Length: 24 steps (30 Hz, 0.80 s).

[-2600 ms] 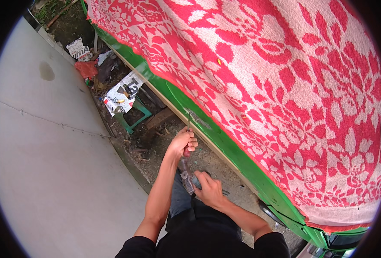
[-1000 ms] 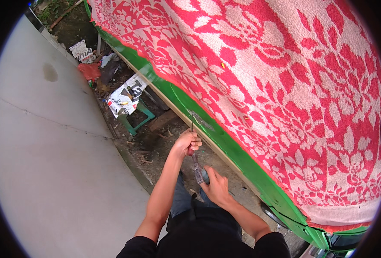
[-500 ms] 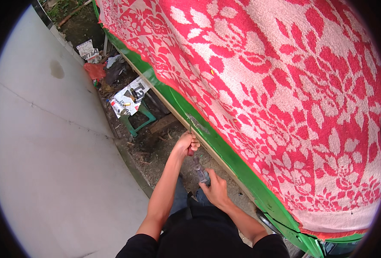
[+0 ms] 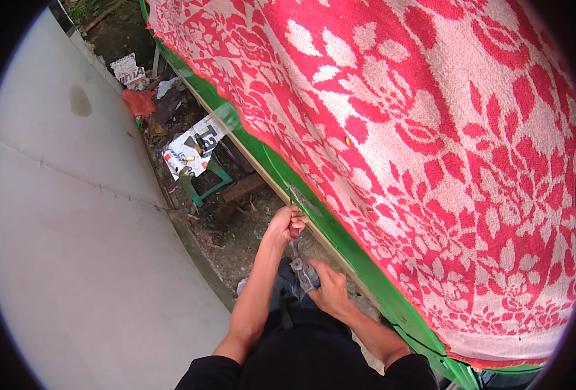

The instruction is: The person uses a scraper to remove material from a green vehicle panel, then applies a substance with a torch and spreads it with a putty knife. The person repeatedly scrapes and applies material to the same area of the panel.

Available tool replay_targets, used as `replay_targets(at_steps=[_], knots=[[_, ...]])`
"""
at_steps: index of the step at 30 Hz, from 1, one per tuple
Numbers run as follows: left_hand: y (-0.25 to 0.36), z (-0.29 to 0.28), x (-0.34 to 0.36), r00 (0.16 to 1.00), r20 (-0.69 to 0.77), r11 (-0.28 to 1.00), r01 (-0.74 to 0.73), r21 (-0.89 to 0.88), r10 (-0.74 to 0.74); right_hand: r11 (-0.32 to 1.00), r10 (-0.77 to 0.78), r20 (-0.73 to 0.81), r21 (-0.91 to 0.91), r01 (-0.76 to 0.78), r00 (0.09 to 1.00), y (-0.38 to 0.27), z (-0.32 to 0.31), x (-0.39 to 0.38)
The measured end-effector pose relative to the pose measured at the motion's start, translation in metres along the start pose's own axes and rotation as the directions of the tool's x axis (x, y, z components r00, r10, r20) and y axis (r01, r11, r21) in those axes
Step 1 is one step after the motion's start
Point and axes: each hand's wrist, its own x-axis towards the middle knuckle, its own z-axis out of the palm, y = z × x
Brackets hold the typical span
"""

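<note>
My left hand (image 4: 287,224) is closed around the top of a thin metal rod or wire (image 4: 294,246), right at the green edge (image 4: 340,237) of a surface draped in a red and white flowered cloth (image 4: 424,143). Just below, my right hand (image 4: 330,289) grips a pair of pliers (image 4: 300,270), whose jaws sit on the lower part of that rod. Both hands work close to my body, over dirt ground. What the rod is fixed to is hidden by my left hand.
A pale concrete slab (image 4: 73,247) fills the left. Along its border lie litter, a small green stool (image 4: 204,181) with printed paper (image 4: 190,149) on it, a red bag (image 4: 138,101) and wood scraps on bare dirt (image 4: 236,227).
My left hand has risen closer to the green edge. The right hand with the pliers followed slightly upward. The view has shifted a little.
</note>
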Motion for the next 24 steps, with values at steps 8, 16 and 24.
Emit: replay_targets(at_steps=[8, 16, 24], knots=[[0.011, 0.002, -0.001, 0.999, 0.0, 0.999, 0.042, -0.012, -0.042, 0.988, -0.007, -0.013, -0.151, 0.005, 1.0, 0.008, 0.01, 0.031], [0.003, 0.007, -0.004, 1.0, -0.028, 0.991, 0.002, 0.134, 0.002, 0.981, -0.017, 0.09, -0.189, 0.034, 0.996, 0.018, 0.009, 0.033], [0.012, 0.008, -0.006, 0.999, -0.031, 0.995, 0.037, 0.088, -0.034, 0.977, -0.214, -0.041, -0.031, 0.212, 0.976, 0.022, 0.002, 0.014]])
